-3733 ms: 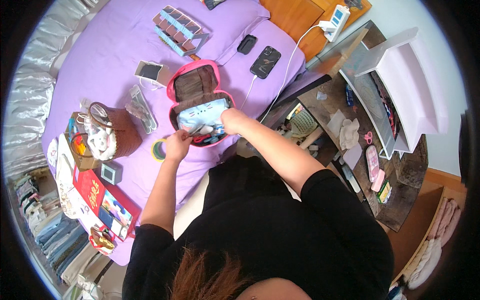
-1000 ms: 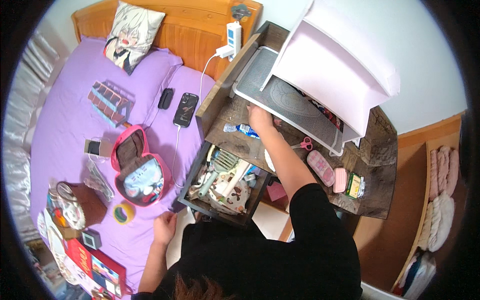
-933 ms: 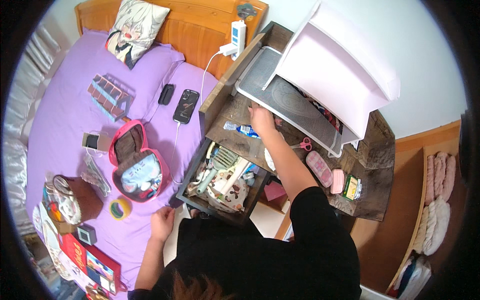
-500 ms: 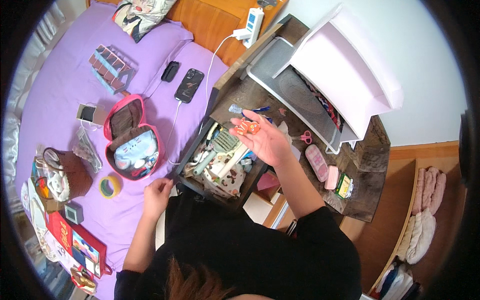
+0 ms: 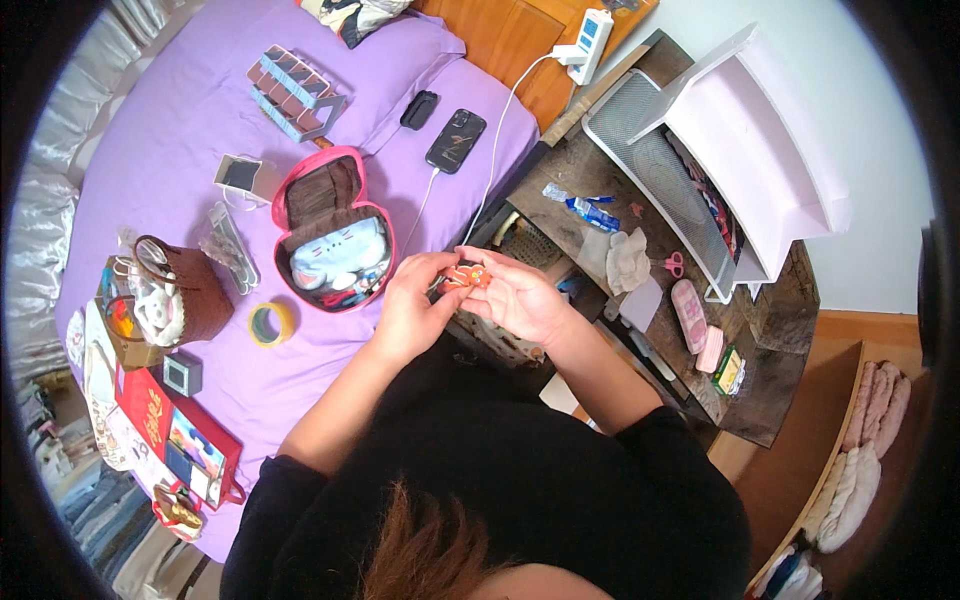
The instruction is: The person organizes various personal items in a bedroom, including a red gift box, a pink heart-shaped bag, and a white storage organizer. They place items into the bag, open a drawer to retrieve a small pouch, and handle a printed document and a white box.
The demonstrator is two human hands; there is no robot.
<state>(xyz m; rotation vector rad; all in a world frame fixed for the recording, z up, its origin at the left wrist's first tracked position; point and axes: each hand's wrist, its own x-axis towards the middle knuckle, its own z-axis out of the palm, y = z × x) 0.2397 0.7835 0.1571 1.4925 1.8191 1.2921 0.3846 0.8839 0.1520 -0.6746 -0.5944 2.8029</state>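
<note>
A small orange figure with white stripes, shaped like a gingerbread man, is between my two hands in front of my chest. My left hand has its thumb and fingers closed on the figure's left side. My right hand, palm up, holds it from the other side, with the fingers curled behind it. Beneath both hands is a pulled-out drawer, partly hidden by them, with a green hairbrush at its far end and a patterned cloth pouch nearer me.
On the purple bed stand an open pink case, yellow tape, a brown basket and a charging phone. The dark desk holds scissors, a pink case and a white shelf.
My left hand has risen from beside the drawer and taken hold of the orange figure. My right hand has drawn it nearer my body. The view has shifted, so the bed appears farther right.
</note>
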